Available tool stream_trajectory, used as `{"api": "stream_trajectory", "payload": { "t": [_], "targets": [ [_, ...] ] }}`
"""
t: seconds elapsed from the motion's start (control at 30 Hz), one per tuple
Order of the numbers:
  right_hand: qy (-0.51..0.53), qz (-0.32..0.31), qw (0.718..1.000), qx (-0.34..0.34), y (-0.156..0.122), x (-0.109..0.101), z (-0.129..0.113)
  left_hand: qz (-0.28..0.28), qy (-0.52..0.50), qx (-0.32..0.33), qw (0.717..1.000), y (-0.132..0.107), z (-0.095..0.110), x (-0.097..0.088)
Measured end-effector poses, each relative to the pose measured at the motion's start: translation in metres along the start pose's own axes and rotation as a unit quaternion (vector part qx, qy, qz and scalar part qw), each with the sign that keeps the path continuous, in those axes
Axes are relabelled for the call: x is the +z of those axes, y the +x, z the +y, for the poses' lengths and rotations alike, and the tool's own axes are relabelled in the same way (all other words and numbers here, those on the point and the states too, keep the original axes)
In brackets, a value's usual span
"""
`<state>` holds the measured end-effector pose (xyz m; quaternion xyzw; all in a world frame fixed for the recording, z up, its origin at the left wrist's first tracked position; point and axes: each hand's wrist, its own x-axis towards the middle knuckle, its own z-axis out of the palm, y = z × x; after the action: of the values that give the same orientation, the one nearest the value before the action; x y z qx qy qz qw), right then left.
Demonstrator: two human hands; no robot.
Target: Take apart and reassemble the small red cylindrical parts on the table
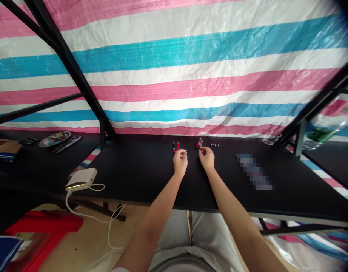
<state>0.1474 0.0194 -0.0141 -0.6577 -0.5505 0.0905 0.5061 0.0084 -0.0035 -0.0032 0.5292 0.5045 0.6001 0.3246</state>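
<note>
Left hand [180, 161] pinching red piece [178, 151]; right hand [207, 158] pinched shut, contents unclear. Red-and-black parts [198, 143] parked just ahead on table [140, 170], within reach.

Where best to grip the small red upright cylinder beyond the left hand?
Probably pinch the small red upright cylinder across its sides near the top, coming from above: it stands on end, and a small black cylinder stands close on its left.

The black surface [151, 177] is matt and smooth. Behind its far edge hangs a glossy, crinkled, pink, white and blue striped woven-plastic sheet [191, 56]. The small red and black pieces [176, 146] near that edge look like shiny plastic. The white box [82, 178] at the near left corner is smooth plastic.
</note>
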Motion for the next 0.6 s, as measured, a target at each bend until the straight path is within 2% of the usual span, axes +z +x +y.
{"api": "stream_trajectory", "payload": {
  "t": [0.17,0.27,0.43,0.6],
  "targets": [
    [0.019,0.008,1.000,-0.004,-0.001,-0.002,0.007,-0.041,0.092,0.029,0.994,-0.003,-0.005,0.003],
    [0.026,0.014,1.000,-0.011,0.000,-0.002,0.007,-0.078,0.168,0.062,0.981,-0.006,-0.005,0.005],
    [0.045,0.035,0.998,-0.013,0.002,-0.005,0.009,-0.185,0.298,0.145,0.925,-0.001,0.002,0.017],
    [0.060,0.060,0.996,0.015,0.003,-0.006,0.011,-0.253,0.378,0.156,0.877,0.023,0.012,0.037]
  ]
}}
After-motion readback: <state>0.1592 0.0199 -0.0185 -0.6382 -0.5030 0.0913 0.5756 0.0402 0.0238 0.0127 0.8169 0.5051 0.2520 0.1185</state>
